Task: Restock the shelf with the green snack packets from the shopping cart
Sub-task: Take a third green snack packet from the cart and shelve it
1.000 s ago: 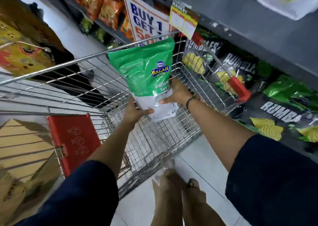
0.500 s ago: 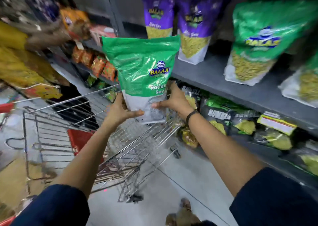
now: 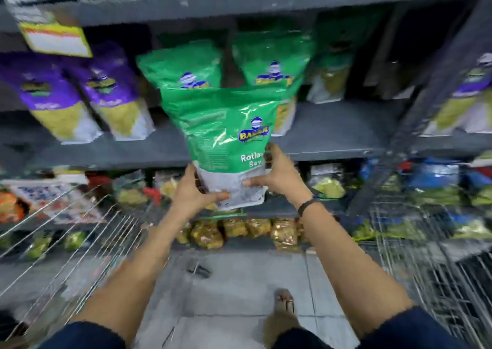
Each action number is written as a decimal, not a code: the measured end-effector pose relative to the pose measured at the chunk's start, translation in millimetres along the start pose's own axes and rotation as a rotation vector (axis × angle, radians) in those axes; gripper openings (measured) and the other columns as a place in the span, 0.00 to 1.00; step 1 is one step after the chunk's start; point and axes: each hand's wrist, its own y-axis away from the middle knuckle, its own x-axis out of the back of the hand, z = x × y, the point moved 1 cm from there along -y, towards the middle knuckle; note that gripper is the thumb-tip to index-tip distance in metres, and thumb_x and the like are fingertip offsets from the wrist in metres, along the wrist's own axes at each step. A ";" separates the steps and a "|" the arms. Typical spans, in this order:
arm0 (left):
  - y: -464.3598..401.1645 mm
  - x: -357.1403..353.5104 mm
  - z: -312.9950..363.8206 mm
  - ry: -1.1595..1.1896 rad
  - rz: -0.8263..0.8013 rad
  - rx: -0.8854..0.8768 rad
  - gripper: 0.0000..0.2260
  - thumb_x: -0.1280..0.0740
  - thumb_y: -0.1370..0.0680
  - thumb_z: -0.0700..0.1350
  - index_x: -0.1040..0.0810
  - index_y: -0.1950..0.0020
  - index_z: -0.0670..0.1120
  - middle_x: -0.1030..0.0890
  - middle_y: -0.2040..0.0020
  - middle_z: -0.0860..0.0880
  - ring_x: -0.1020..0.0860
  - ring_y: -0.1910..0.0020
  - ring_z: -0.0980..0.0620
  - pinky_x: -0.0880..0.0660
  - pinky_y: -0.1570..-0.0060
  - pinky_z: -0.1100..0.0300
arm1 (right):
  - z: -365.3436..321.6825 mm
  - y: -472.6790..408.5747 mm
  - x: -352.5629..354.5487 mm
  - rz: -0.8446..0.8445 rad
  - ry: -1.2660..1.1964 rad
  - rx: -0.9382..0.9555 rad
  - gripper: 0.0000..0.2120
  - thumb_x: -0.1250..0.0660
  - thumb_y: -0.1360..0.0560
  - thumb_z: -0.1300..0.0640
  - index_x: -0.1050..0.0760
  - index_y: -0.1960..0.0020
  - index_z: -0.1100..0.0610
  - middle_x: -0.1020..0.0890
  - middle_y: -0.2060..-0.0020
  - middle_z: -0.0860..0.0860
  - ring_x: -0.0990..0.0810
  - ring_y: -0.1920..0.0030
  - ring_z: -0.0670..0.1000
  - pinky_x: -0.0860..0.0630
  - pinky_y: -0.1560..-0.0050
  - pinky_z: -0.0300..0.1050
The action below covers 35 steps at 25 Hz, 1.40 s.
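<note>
I hold one green snack packet [image 3: 223, 135] upright in front of the grey shelf [image 3: 332, 133]. My left hand [image 3: 194, 191] grips its lower left corner and my right hand [image 3: 277, 173] grips its lower right side, over the white bottom part. Behind it on the shelf stand two more green packets [image 3: 181, 69], [image 3: 271, 64], partly hidden by the one I hold. The wire shopping cart [image 3: 66, 231] is at the lower left; its inside is blurred.
Purple packets [image 3: 80, 93] stand on the same shelf to the left, with a yellow price tag [image 3: 56, 38] above them. Lower shelves hold small snack bags [image 3: 239, 229]. A wire rack [image 3: 439, 269] is at the right. My foot [image 3: 285, 306] is on the tiled floor.
I have lifted the green packet out of the cart and carried it up and right, to the shelf with the other green packets. My view has turned from the cart to the shelves.
</note>
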 end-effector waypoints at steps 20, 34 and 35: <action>-250.1 -278.9 131.9 -0.028 -0.280 -0.153 0.39 0.21 0.38 0.45 0.36 0.32 0.42 0.27 0.33 0.43 0.28 0.35 0.47 0.32 0.40 0.60 | 144.4 -195.3 265.9 0.261 -0.052 -0.096 0.42 0.20 0.48 0.51 0.35 0.40 0.55 0.24 0.38 0.58 0.24 0.39 0.58 0.27 0.37 0.62; -257.7 -296.0 121.4 0.564 -0.020 0.229 0.28 0.58 0.21 0.61 0.23 0.57 0.48 0.21 0.59 0.47 0.25 0.59 0.54 0.32 0.55 0.58 | 148.4 -154.8 203.6 0.767 -0.625 -0.236 0.23 0.45 0.21 0.50 0.41 0.28 0.56 0.31 0.33 0.50 0.33 0.34 0.46 0.37 0.36 0.38; -258.6 -299.1 120.8 0.560 -0.035 0.237 0.29 0.58 0.21 0.62 0.22 0.53 0.48 0.20 0.54 0.47 0.25 0.56 0.54 0.32 0.52 0.57 | 150.5 -154.3 205.8 0.841 -0.629 -0.246 0.22 0.46 0.21 0.50 0.39 0.29 0.57 0.30 0.34 0.50 0.32 0.35 0.46 0.38 0.38 0.38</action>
